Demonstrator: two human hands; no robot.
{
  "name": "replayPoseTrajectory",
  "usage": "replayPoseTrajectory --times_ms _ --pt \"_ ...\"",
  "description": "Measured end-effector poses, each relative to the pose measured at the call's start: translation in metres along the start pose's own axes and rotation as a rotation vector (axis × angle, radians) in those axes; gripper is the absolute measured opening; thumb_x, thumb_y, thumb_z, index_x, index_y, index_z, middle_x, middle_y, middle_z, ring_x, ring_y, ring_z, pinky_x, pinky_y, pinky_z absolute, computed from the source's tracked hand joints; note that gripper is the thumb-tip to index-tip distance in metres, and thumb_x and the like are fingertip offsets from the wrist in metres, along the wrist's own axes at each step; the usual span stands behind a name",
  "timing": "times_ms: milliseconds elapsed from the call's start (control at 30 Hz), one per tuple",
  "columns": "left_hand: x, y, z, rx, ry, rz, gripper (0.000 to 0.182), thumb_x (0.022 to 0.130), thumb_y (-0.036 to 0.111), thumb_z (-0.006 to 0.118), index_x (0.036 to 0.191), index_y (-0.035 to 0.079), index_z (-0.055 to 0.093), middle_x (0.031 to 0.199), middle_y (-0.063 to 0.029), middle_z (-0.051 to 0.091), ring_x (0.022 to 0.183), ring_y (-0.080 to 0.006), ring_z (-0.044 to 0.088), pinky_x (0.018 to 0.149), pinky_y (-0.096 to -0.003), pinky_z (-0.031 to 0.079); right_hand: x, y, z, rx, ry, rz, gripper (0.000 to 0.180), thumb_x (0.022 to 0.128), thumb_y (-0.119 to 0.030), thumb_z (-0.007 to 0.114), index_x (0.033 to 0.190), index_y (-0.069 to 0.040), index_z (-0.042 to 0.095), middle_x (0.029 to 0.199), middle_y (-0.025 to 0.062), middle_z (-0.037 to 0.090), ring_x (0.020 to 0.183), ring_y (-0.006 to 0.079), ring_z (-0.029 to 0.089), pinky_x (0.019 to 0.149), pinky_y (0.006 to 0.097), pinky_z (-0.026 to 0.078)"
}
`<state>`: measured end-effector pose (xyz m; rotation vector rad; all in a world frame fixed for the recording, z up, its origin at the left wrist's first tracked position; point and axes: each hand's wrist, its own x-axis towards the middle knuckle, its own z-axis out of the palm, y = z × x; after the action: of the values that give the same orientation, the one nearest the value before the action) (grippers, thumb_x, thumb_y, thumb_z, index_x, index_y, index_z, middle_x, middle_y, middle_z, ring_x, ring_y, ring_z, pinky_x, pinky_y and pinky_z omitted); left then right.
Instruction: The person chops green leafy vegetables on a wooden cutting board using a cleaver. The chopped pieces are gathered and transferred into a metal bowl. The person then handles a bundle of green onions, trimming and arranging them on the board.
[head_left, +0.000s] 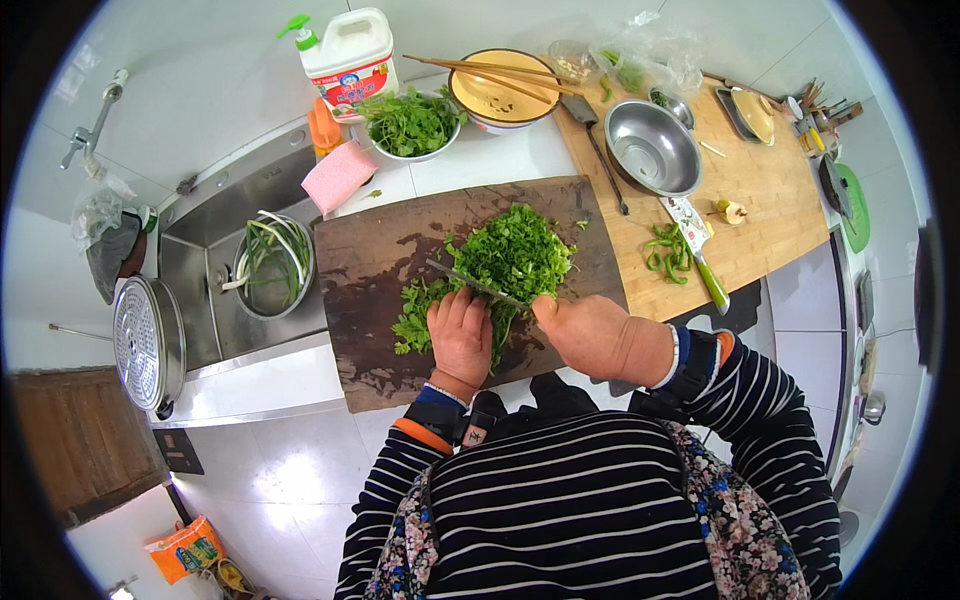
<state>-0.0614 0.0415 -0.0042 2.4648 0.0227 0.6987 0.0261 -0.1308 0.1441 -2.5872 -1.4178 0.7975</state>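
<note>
A dark wooden cutting board (375, 240) lies in front of me. My right hand (592, 334) is closed around the handle of a kitchen knife (480, 285), whose blade points to the upper left, edge down among the greens. My left hand (460, 334) presses on uncut leafy herbs (412, 322), fingertips close beside the blade. Beyond the knife lies a pile of chopped green herbs (514, 251). What the left fingers cover of the stems is hidden.
Left is a steel sink (195, 262) holding a bowl of scallions (274, 262). Behind the board stand a bowl of leafy herbs (416, 124) and a yellow enamel basin (499, 94). At right, a bamboo board (765, 187) bears a steel bowl (652, 146), green peppers (667, 255) and a green-handled cleaver (697, 255).
</note>
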Motion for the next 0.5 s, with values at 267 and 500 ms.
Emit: replayPoseTrajectory --times_ms 267,500 --pt "0.002 -0.001 0.000 -0.011 -0.014 0.012 0.033 0.074 0.002 0.065 0.107 0.004 0.062 0.114 -0.0159 0.061 0.106 -0.0371 0.056 0.092 -0.0501 0.041 0.013 0.011 0.002 0.119 -0.017 -0.038 0.026 0.080 -0.003 0.057 0.102 0.006 0.046 0.073 0.0221 0.065 0.068 0.0415 0.066 0.059 0.0478 0.052" --pt "-0.001 -0.003 0.004 -0.002 -0.003 -0.011 0.033 0.072 0.000 0.066 0.105 0.003 0.062 0.113 -0.0158 0.061 0.105 -0.0365 0.057 0.091 -0.0502 0.042 0.069 0.015 0.026 0.286 0.072 -0.029 0.020 0.087 -0.008 0.055 0.099 0.005 0.045 0.073 0.0248 0.064 0.069 0.0439 0.064 0.061 0.0507 0.051"
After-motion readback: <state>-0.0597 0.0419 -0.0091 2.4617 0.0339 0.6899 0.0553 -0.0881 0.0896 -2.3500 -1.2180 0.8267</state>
